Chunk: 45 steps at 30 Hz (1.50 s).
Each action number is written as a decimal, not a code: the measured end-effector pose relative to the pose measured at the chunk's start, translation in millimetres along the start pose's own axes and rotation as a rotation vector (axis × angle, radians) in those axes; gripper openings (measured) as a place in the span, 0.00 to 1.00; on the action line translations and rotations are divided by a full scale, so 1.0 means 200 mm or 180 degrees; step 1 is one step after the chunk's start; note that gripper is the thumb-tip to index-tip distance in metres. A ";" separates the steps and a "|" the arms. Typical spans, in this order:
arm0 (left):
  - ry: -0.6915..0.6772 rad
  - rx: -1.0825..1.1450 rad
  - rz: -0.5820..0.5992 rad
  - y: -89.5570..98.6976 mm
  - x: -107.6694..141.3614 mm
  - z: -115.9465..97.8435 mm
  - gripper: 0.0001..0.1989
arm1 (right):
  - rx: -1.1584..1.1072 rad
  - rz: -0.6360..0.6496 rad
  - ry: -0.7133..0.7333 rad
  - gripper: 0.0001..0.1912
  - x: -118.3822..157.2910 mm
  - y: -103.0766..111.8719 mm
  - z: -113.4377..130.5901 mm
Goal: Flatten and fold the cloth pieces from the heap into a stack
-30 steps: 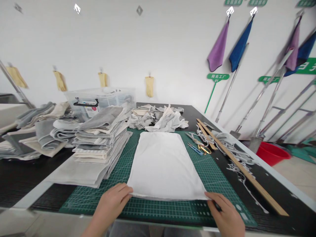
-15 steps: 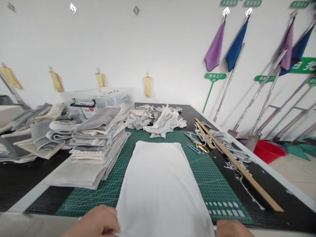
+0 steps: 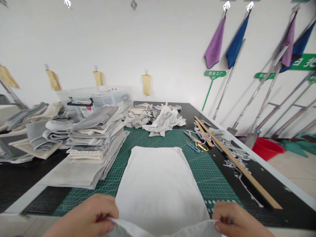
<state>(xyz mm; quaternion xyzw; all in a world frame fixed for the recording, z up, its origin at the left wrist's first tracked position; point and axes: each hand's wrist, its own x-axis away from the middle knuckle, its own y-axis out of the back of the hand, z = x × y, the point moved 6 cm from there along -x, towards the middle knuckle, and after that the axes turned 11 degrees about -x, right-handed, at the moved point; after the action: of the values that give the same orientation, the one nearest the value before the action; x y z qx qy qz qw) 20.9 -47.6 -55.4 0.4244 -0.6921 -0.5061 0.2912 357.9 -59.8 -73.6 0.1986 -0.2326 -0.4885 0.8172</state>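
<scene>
A white cloth (image 3: 160, 181) lies lengthwise on the green cutting mat (image 3: 212, 171), its far edge flat. At the near end, my left hand (image 3: 93, 214) pinches the left part of the cloth's edge between thumb and fingers. My right hand (image 3: 234, 217) grips the right part of that edge the same way. Between the hands the edge is raised and sags in the middle, and a greyish layer shows along it. The fingertips of both hands partly hide the corners they hold.
Folded grey and cream cloths (image 3: 91, 144) are stacked at left, before a clear plastic box (image 3: 96, 98). Crumpled cloths (image 3: 163, 118) lie at the far end. Scissors (image 3: 194, 138), a wooden strip (image 3: 242, 168) and cord scraps are on the right. A red bucket (image 3: 268, 148) stands beyond.
Both hands have come up further into view, lifting the near edge of the cloth. The cloth's far edge sits slightly closer to me. The view has shifted a little.
</scene>
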 end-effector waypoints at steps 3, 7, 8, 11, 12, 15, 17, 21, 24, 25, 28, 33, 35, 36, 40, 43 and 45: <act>-0.0112 0.0345 0.0429 0.12 -0.17 0.01 0.08 | 0.0188 -0.0068 0.0186 0.12 -0.12 0.10 0.09; 0.0301 0.0369 -0.0208 0.27 -0.40 0.18 0.11 | 0.0346 -0.0561 0.0382 0.12 -0.34 0.28 0.13; 0.0337 0.0350 -0.0332 0.29 -0.46 0.23 0.11 | 0.0341 -0.0661 0.0410 0.13 -0.40 0.32 0.12; 0.0403 0.0239 -0.0488 0.25 -0.65 0.34 0.12 | 0.0539 -0.0993 0.0312 0.14 -0.60 0.42 0.06; 0.0478 0.0150 -0.0487 0.22 -0.71 0.38 0.12 | 0.0705 -0.1127 0.0192 0.14 -0.67 0.44 0.02; 0.0807 -0.0176 -0.0447 0.10 -0.84 0.48 0.11 | 0.1058 -0.1399 -0.0170 0.11 -0.81 0.45 -0.08; 0.0960 -0.0310 -0.0421 0.01 -0.89 0.53 0.12 | 0.1137 -0.1470 -0.0306 0.10 -0.87 0.42 -0.14; 0.1030 -0.0449 -0.0365 -0.11 -0.93 0.58 0.17 | 0.1274 -0.1641 -0.0525 0.10 -0.90 0.36 -0.22; 0.1026 -0.0553 -0.0263 -0.15 -0.94 0.59 0.21 | 0.1339 -0.1746 -0.0698 0.10 -0.91 0.35 -0.26; 0.1029 -0.0605 -0.0252 -0.16 -0.94 0.59 0.21 | 0.1356 -0.1774 -0.0751 0.10 -0.92 0.35 -0.27; 0.1096 -0.0789 -0.0359 -0.17 -0.93 0.58 0.17 | 0.1390 -0.1882 -0.0872 0.10 -0.93 0.35 -0.29; 0.1407 -0.1075 -0.0818 -0.16 -0.89 0.54 0.16 | 0.1384 -0.2068 -0.0933 0.11 -0.93 0.34 -0.31; 0.1350 -0.1223 -0.0969 -0.15 -0.88 0.52 0.13 | 0.1366 -0.2110 -0.0911 0.11 -0.93 0.34 -0.32; 0.1273 -0.1284 -0.0994 -0.15 -0.87 0.51 0.11 | 0.1352 -0.2127 -0.0896 0.11 -0.93 0.34 -0.32; 0.1093 -0.1290 -0.0807 -0.17 -0.88 0.50 0.09 | 0.1256 -0.2179 -0.0838 0.11 -0.93 0.35 -0.33; 0.1077 -0.1234 -0.0766 -0.16 -0.89 0.50 0.08 | 0.1165 -0.2215 -0.0777 0.10 -0.92 0.35 -0.34; 0.1057 -0.1169 -0.0778 -0.16 -0.89 0.51 0.08 | 0.1105 -0.2247 -0.0707 0.10 -0.92 0.35 -0.34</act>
<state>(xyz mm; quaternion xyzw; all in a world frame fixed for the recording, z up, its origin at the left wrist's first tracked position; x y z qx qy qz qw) 29.5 152.3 -112.9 0.5220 -0.4752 -0.5779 0.4096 370.2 142.0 -123.9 0.3473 -0.3161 -0.7109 0.5236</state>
